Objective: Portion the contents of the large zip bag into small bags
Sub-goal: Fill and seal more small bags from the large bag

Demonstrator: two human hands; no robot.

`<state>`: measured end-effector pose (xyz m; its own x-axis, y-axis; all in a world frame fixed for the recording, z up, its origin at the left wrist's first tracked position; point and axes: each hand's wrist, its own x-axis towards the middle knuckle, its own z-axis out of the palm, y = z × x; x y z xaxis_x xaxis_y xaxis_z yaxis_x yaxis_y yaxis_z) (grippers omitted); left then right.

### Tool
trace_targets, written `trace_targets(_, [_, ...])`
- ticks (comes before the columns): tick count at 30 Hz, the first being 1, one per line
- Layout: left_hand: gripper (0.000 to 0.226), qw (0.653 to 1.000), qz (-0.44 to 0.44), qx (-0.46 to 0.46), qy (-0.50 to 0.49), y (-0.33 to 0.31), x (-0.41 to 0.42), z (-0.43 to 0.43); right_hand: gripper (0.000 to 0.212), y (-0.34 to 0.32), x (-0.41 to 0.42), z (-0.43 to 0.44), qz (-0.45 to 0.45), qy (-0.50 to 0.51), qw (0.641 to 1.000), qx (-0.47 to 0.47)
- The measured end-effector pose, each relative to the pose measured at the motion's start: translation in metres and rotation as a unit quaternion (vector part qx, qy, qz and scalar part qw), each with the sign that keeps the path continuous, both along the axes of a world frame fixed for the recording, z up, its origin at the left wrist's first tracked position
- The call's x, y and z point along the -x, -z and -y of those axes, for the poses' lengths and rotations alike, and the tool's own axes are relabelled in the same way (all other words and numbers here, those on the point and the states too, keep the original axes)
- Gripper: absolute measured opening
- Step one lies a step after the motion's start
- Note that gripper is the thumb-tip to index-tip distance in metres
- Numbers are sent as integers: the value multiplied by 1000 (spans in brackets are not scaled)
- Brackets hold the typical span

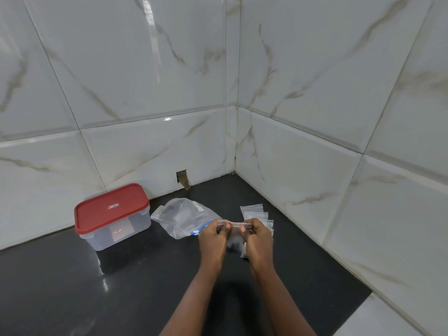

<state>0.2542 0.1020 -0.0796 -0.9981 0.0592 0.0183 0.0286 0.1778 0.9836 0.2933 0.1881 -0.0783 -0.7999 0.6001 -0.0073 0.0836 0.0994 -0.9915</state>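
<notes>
Both forearms enter from the lower edge and are cut off there. Above the glossy black tabletop (145, 287), the left hand (212, 240) and right hand (259, 240) each pinch one end of the sealing strip of a small clear plastic zip bag (234, 223). Its body hangs between the palms, largely hidden, and its dark contents (234, 246) cannot be identified. Just behind the left hand lies the large clear plastic zip bag (180, 218), crumpled, its blue closure partly covered. Behind the right hand lies a fanned pile of small clear bags (253, 210). Far left, a translucent rectangular box with red lid (114, 221) stands near the white marble-patterned tiled wall (145, 93).
</notes>
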Motion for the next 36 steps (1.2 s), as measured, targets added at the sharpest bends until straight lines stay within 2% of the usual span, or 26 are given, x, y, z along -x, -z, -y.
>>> trace_targets(5, [12, 999, 7, -38, 21, -1, 0, 4, 22, 1, 1, -6, 1, -49, 999, -4])
trace_targets(9, [7, 998, -23, 29, 43, 6, 3, 1, 18, 1, -2, -9, 17, -11, 999, -36])
trace_targets(12, [11, 994, -46, 88, 38, 8, 4, -4, 25, 4, -4, -12, 22, 5, 999, -25])
trace_targets(14, [10, 997, -32, 66, 25, 6, 6, -7, 21, 4, -6, -18, 12, -9, 1000, 10])
trace_targets(16, [10, 999, 11, 27, 32, 3, 10, -9, 13, 3, -8, -28, 17, -38, 999, 4])
trace_targets(18, [14, 997, 40, 10, 59, 3, 13, -9, 22, 2, -10, -40, 30, -54, 998, -16])
trace_targets(21, [17, 997, 46, 10, 56, 5, 14, -11, 32, 0, -11, -52, 33, -32, 999, 11])
trace_targets(26, [10, 998, 49, 24, 45, 9, 17, -16, 23, 5, -8, -61, 20, -36, 999, 30])
trace_targets(32, [17, 996, 82, -4, 42, 13, 17, -23, 16, 12, -13, -58, -6, -27, 992, 123])
trace_targets(36, [11, 993, 112, -16, 41, 18, 18, -27, 15, 18, -17, -59, -3, -37, 994, 105])
